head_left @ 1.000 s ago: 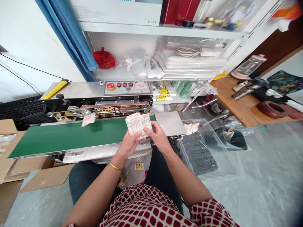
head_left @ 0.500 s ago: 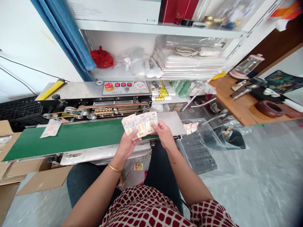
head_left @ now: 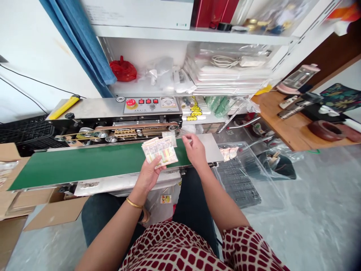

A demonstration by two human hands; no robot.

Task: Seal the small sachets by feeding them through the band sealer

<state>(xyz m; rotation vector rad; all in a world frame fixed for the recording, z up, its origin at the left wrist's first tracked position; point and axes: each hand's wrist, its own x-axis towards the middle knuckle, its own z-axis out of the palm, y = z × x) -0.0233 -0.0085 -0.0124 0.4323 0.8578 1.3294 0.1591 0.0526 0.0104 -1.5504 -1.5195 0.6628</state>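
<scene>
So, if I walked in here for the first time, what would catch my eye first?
First, the long green conveyor belt across the middle, then the red stop button on the machine's steel panel behind it. Over the belt, the left hand holds a fan of printed sachets.

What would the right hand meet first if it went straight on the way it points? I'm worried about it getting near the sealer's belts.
Probably the small clear packet at the far edge of the green conveyor belt, just ahead of the right hand. Depth is hard to judge, so the hand might pass above it.
</scene>
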